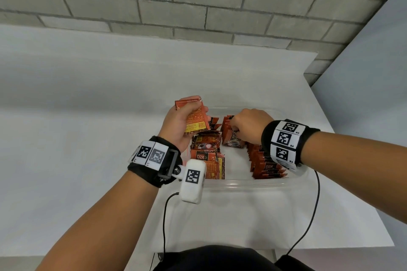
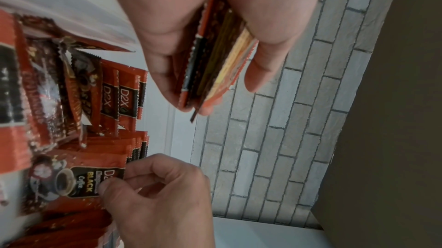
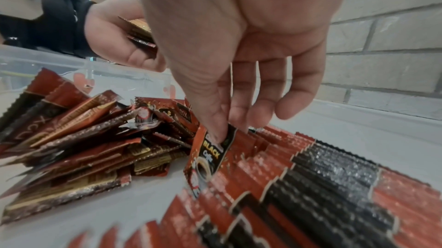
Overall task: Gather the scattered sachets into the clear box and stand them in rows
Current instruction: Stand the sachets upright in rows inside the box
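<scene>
A clear box (image 1: 242, 183) sits on the white table, holding red and black coffee sachets. My left hand (image 1: 182, 121) grips a small stack of sachets (image 1: 193, 116) above the box's far left corner; the stack (image 2: 210, 59) shows edge-on in the left wrist view. My right hand (image 1: 246, 125) reaches into the box and pinches one upright sachet (image 3: 210, 157) at its top edge, at the end of a standing row (image 3: 311, 176) along the right side. A loose pile of sachets (image 3: 83, 148) lies on the left side of the box.
The white table (image 1: 88, 116) ends at a grey brick wall (image 1: 198, 2) behind the box. Black cables (image 1: 164, 222) hang from both wrist cameras over the table's front edge. The box's clear wall (image 3: 47, 63) rises behind the loose pile.
</scene>
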A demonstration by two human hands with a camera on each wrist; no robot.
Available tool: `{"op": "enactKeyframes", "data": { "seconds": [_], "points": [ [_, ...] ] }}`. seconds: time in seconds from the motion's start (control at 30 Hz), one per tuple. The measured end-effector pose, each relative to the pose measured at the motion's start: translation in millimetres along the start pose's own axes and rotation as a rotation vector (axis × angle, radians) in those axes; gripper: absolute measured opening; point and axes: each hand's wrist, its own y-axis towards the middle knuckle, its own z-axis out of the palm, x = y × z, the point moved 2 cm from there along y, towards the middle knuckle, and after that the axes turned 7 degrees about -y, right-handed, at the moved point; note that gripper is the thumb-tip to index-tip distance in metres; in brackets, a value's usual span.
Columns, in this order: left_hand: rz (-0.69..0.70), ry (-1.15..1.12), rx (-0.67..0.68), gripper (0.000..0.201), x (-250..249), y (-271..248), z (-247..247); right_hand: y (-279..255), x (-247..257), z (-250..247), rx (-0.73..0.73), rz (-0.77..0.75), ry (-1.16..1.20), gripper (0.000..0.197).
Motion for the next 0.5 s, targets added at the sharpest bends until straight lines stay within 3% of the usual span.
{"op": "enactKeyframes", "data": {
  "seconds": [0.5],
  "points": [
    [0.003,-0.006,0.012,0.01,0.4,0.9,0.6,-1.6,-6.0,1.7,-0.024,-0.022,0.089,0.017]
  ]
}}
